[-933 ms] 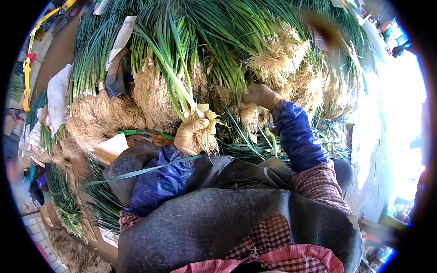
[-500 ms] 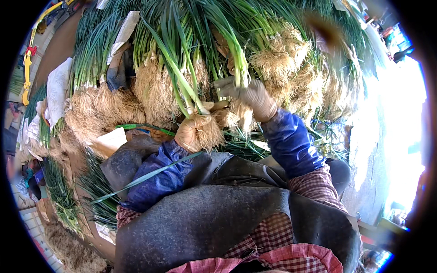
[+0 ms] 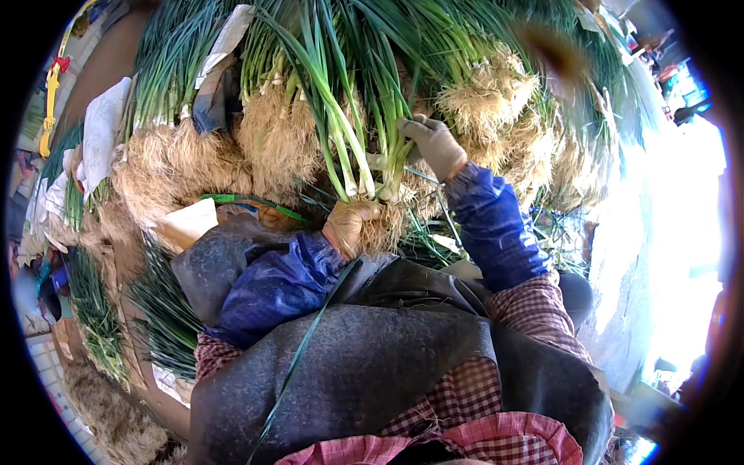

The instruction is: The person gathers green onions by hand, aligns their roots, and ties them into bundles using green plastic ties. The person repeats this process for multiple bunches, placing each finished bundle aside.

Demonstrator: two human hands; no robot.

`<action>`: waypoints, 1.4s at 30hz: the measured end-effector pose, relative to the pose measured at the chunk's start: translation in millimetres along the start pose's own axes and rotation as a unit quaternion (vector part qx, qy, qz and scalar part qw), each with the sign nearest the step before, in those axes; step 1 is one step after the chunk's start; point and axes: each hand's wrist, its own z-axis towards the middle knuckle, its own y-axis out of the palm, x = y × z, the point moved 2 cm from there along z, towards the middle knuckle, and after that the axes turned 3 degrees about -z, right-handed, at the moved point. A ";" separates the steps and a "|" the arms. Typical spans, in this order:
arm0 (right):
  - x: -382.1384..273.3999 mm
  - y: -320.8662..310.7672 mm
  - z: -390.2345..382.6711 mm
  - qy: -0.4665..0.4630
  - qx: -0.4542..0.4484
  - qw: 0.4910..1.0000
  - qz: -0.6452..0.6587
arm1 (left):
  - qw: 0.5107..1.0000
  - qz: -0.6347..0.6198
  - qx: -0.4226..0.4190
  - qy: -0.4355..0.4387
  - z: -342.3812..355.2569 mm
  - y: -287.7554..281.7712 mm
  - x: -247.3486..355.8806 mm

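Note:
My gloved left hand [image 3: 353,225] is closed around the root end of several spring onions [image 3: 341,147], whose pale roots [image 3: 385,231] hang out past the fingers. The green tops rise away from me. Just to the right, my gloved right hand [image 3: 435,146] has its fingers curled round the green stems of more spring onions [image 3: 394,159]; their white ends touch the bunch at my left hand. A long loose leaf [image 3: 298,360] trails from near my left wrist over the dark apron [image 3: 341,372].
Rooted spring onion bundles [image 3: 170,159] line the far side, with another heap [image 3: 484,93] at far right. White wrapping [image 3: 105,132] lies at left. Loose green leaves [image 3: 163,310] lie beside my left elbow, and a pile of root trimmings [image 3: 112,411] sits lower left.
My right hand has brought its stems left and down beside the bunch in my left hand. My left hand has shifted right and slightly up. The loose leaf now hangs down over the apron.

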 end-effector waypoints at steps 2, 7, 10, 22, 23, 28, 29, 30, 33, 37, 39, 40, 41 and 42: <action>-3.5 -11.8 -19.6 -0.048 0.002 0.996 -0.070 | 1.000 -0.019 -0.010 0.001 -0.5 -4.7 2.0; -3.8 -16.5 -78.6 -0.203 -0.012 0.975 -0.086 | 1.000 -0.006 0.002 -0.002 3.2 -4.2 5.1; -4.2 -9.2 -102.9 -0.250 0.003 0.968 -0.019 | 0.999 -0.018 0.022 0.014 3.6 -0.7 5.5; 22.3 -41.1 -59.7 -0.091 -0.009 0.985 0.147 | 0.999 0.010 0.040 -0.005 4.4 11.7 3.7; 38.8 -26.7 -53.3 -0.072 -0.045 0.995 0.058 | 0.999 0.010 0.033 -0.028 3.5 14.0 1.0; 53.8 21.7 -54.7 -0.022 -0.118 0.990 0.070 | 0.998 -0.023 0.022 -0.062 -3.1 19.9 -9.3; 43.3 25.7 -61.5 -0.103 -0.095 0.987 -0.078 | 0.995 -0.023 0.068 -0.074 -6.5 17.4 -9.9; 34.0 30.6 -68.6 -0.164 -0.061 0.957 -0.231 | 0.995 -0.016 0.072 -0.071 -7.6 16.6 -8.9; 13.9 26.7 -82.7 -0.248 -0.027 0.930 -0.268 | 0.996 -0.042 0.036 -0.071 -13.0 16.3 -2.9; 18.8 11.9 -43.1 -0.222 0.095 0.937 -0.252 | 0.994 -0.071 -0.053 -0.067 -21.3 21.3 10.8; 31.1 7.2 -13.8 -0.121 0.080 0.868 -0.474 | 0.989 -0.068 -0.123 -0.044 -24.2 25.6 17.2; 40.5 5.6 -4.0 -0.032 0.054 0.829 -0.556 | 0.982 -0.089 -0.161 -0.043 -25.0 27.2 21.4; 48.1 4.5 0.4 -0.003 0.019 0.842 -0.539 | 0.967 -0.121 -0.214 -0.060 -25.1 29.6 23.8; 54.2 6.2 5.6 0.031 0.041 0.839 -0.542 | 0.982 -0.092 -0.156 -0.059 -25.0 27.6 23.6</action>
